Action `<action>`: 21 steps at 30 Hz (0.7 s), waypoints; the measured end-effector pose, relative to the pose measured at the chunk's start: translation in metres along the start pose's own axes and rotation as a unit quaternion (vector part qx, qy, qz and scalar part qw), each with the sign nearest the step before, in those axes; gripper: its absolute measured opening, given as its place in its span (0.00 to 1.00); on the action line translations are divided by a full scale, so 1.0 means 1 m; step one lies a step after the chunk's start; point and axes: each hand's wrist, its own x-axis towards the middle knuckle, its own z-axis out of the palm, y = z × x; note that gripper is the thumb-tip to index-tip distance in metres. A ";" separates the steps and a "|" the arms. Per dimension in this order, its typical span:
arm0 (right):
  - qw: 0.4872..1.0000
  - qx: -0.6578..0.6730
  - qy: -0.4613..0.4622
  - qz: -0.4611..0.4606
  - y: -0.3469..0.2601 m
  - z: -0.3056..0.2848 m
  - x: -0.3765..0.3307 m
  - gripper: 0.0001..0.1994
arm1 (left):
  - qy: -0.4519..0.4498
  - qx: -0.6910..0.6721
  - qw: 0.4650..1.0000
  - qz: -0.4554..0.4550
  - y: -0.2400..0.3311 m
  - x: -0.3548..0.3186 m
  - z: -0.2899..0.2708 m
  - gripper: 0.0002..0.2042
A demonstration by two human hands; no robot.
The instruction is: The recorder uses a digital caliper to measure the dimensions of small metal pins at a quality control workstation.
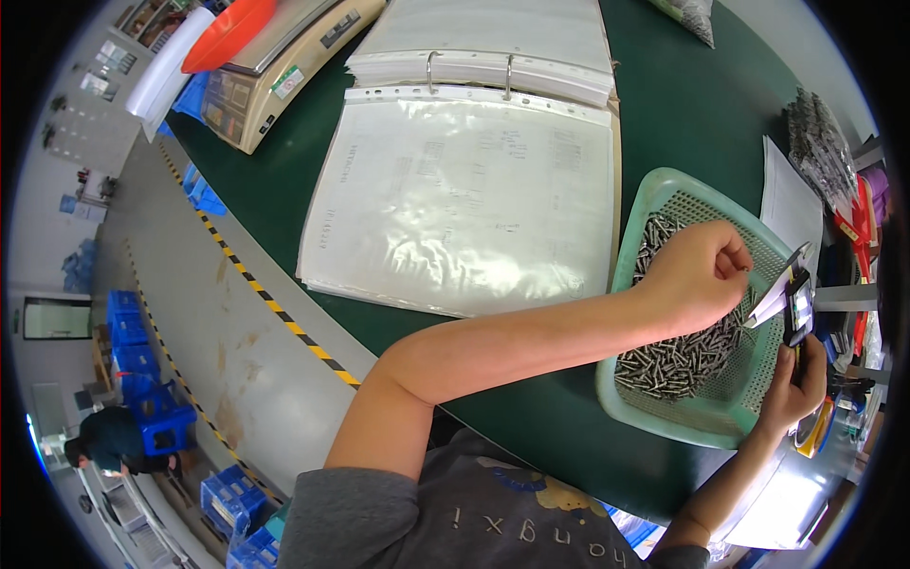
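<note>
A light green plastic basket (pixel 627 406) stands on the dark green table, holding a heap of small metal pins or screws (pixel 678 365). Over its far right part hangs my left hand (pixel 700 277), fingers curled together in a pinch. Whatever sits between those fingertips is too small to make out. At the basket's right rim, my right hand (pixel 794 387) is closed round a digital caliper (pixel 799 308). The caliper's metal jaws point up and left, towards my left fingertips; a gap shows between them and the hand.
An open ring binder (pixel 455 209) with clear sleeves lies left of the basket. Behind it on the left stands a weighing scale (pixel 248 104) with an orange-red bowl (pixel 227 33). Bagged parts (pixel 823 142) and white paper (pixel 789 194) lie right. A person (pixel 114 441) is far left.
</note>
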 end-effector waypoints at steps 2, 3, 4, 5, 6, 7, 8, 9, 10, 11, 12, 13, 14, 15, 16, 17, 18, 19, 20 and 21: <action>1.000 -0.013 0.006 -0.016 0.001 0.000 -0.001 0.15 | 0.000 -0.016 1.000 0.010 0.000 0.000 0.001 0.06; 1.000 0.008 0.005 0.003 0.002 0.000 -0.003 0.14 | 0.000 -0.016 1.000 0.008 0.000 -0.001 0.000 0.06; 0.999 0.028 0.005 0.021 0.003 0.000 -0.003 0.14 | 0.007 0.002 0.999 0.048 0.000 0.000 -0.001 0.05; 0.999 0.027 0.005 0.022 0.003 0.001 -0.003 0.14 | 0.013 0.019 0.996 0.088 0.000 0.000 -0.002 0.05; 1.000 0.013 0.006 0.021 0.001 0.002 -0.002 0.13 | 0.012 0.019 0.996 0.087 0.000 0.000 -0.003 0.05; 1.000 -0.003 0.008 0.019 -0.001 0.003 -0.002 0.12 | 0.011 0.015 0.997 0.074 0.002 0.000 -0.003 0.05; 1.000 -0.006 0.009 0.021 -0.003 0.002 -0.001 0.12 | 0.010 0.011 0.998 0.061 0.004 0.000 -0.004 0.05; 0.999 -0.022 0.010 0.030 -0.005 0.001 0.001 0.12 | 0.005 0.009 0.998 0.062 0.005 0.000 -0.005 0.05; 0.998 -0.043 0.014 0.040 -0.008 -0.004 0.004 0.12 | -0.001 -0.005 0.998 0.064 0.006 0.001 -0.003 0.06; 0.997 -0.051 0.020 0.044 -0.011 -0.004 0.004 0.12 | -0.009 -0.019 0.998 0.067 0.007 0.001 -0.001 0.06; 0.997 -0.073 0.036 0.002 -0.016 -0.001 0.006 0.12 | -0.020 -0.039 0.997 0.057 0.009 0.000 0.000 0.07; 0.992 -0.108 0.052 -0.037 -0.020 -0.001 0.008 0.12 | -0.029 -0.042 0.998 0.038 0.008 0.001 0.001 0.08; 0.995 -0.082 0.043 -0.029 -0.026 0.002 0.009 0.12 | -0.040 -0.055 0.998 -0.004 0.012 0.000 -0.003 0.09; 0.997 -0.061 0.037 -0.022 -0.035 0.003 0.013 0.12 | -0.043 -0.052 0.998 0.016 0.010 -0.001 -0.005 0.09; 0.997 -0.058 0.035 -0.037 -0.037 0.007 0.015 0.11 | -0.054 -0.066 0.996 -0.015 0.012 -0.001 -0.009 0.09; 0.997 -0.049 0.036 -0.055 -0.040 0.008 0.017 0.11 | -0.060 -0.061 0.996 -0.001 0.012 -0.002 -0.011 0.10; 0.998 -0.038 0.027 -0.036 -0.044 0.009 0.018 0.10 | -0.065 -0.062 0.996 0.002 0.012 -0.003 -0.013 0.10; 0.999 -0.022 0.019 -0.020 -0.048 0.007 0.020 0.10 | -0.043 -0.064 0.997 0.029 0.008 -0.005 -0.011 0.08; 1.000 -0.013 0.025 -0.014 -0.048 0.009 0.019 0.10 | -0.050 -0.060 0.996 0.031 0.007 -0.006 -0.011 0.08; 1.000 -0.003 0.030 -0.009 -0.046 0.009 0.018 0.10 | -0.056 -0.056 0.996 0.032 0.006 -0.005 -0.012 0.08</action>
